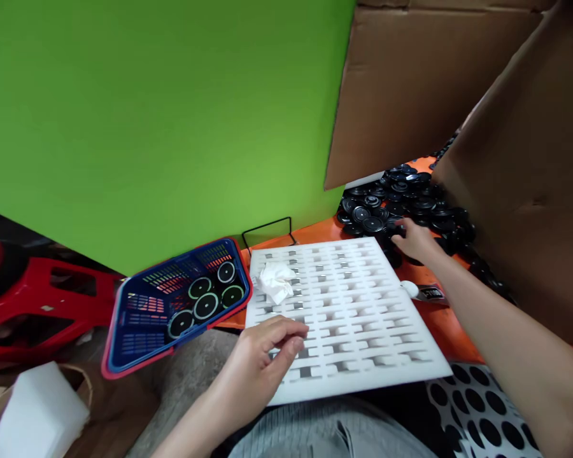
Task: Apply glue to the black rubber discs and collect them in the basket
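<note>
My left hand (pixel 272 353) hovers over the near left part of a white slotted foam board (pixel 363 312), its fingers loosely bent. A small gap shows between thumb and index finger, with nothing visible in it. Crumpled white tissue (pixel 275 282) lies on the board's left side, and small metallic pieces sit in some slots around it. At the back right, my right hand (pixel 414 240) reaches into a heap of black round discs (pixel 424 203). Thumb and index finger are apart there; its other fingers are partly hidden.
A blue basket with a red rim (pixel 148 340) holds several ringed discs (pixel 205 306). Beside the board lies a white-capped tube (pixel 430 291) on the orange surface. Cardboard (pixel 424 83) and a green panel (pixel 172 127) rise behind. Sheets with black circles (pixel 489 432) lie front right.
</note>
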`<state>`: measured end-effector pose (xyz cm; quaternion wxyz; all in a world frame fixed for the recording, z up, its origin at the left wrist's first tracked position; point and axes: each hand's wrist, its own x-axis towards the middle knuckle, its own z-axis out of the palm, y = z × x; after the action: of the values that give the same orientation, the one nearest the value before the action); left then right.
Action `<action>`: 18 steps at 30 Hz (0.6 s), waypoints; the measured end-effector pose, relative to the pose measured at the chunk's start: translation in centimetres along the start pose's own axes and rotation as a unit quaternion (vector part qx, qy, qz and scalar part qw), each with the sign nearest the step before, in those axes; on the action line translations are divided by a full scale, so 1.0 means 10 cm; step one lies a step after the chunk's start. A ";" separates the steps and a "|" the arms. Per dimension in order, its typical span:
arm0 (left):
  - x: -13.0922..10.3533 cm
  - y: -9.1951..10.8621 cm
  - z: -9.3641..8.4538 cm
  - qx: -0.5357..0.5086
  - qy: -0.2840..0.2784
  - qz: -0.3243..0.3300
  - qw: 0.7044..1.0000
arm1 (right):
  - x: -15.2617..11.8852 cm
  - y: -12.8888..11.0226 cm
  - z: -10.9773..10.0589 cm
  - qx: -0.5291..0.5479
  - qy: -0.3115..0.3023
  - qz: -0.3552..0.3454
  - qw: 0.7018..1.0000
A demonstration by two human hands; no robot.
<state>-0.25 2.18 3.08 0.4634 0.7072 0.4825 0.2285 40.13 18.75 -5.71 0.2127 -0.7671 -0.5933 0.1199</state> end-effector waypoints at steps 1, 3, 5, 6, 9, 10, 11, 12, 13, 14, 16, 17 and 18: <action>0.05 0.02 0.05 -0.054 -0.016 -0.037 0.998 | -0.05 -0.01 -0.07 0.050 0.013 0.019 0.998; 0.18 0.05 0.17 -0.180 -0.044 -0.099 0.978 | -0.26 -0.13 -0.20 0.149 0.033 0.034 0.988; 0.33 0.09 0.34 -0.296 -0.051 -0.136 0.944 | -0.63 -0.37 -0.27 0.243 0.030 0.020 0.969; 0.41 0.12 0.42 -0.348 -0.053 -0.146 0.924 | -0.86 -0.52 -0.29 0.281 0.009 0.004 0.960; 0.59 0.19 0.66 -0.485 -0.088 -0.161 0.855 | -1.56 -0.94 -0.26 0.340 -0.094 -0.039 0.935; 0.62 0.20 0.72 -0.511 -0.098 -0.165 0.838 | -1.75 -1.02 -0.24 0.355 -0.100 -0.058 0.928; 0.63 0.21 0.76 -0.525 -0.103 -0.170 0.828 | -1.90 -1.04 -0.22 0.362 -0.080 -0.059 0.927; 0.63 0.22 0.78 -0.527 -0.100 -0.175 0.826 | -2.01 -1.00 -0.20 0.381 -0.048 -0.033 0.923; 0.61 0.22 0.77 -0.523 -0.092 -0.180 0.828 | -2.08 -0.91 -0.19 0.422 -0.006 0.017 0.906; 0.59 0.21 0.75 -0.517 -0.084 -0.185 0.832 | -2.13 -0.77 -0.17 0.478 0.032 0.087 0.874; 0.53 0.20 0.66 -0.505 -0.074 -0.197 0.837 | -2.14 -0.42 -0.14 0.598 0.067 0.232 0.764; 0.50 0.19 0.60 -0.501 -0.067 -0.203 0.839 | -2.13 -0.24 -0.12 0.632 0.053 0.273 0.723; 0.48 0.19 0.55 -0.497 -0.061 -0.208 0.840 | -2.10 -0.09 -0.09 0.657 0.028 0.302 0.691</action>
<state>6.94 3.84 1.59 0.8177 0.2773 0.4110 0.2925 34.13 -1.39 -5.93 0.6309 -0.5725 -0.0934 0.5153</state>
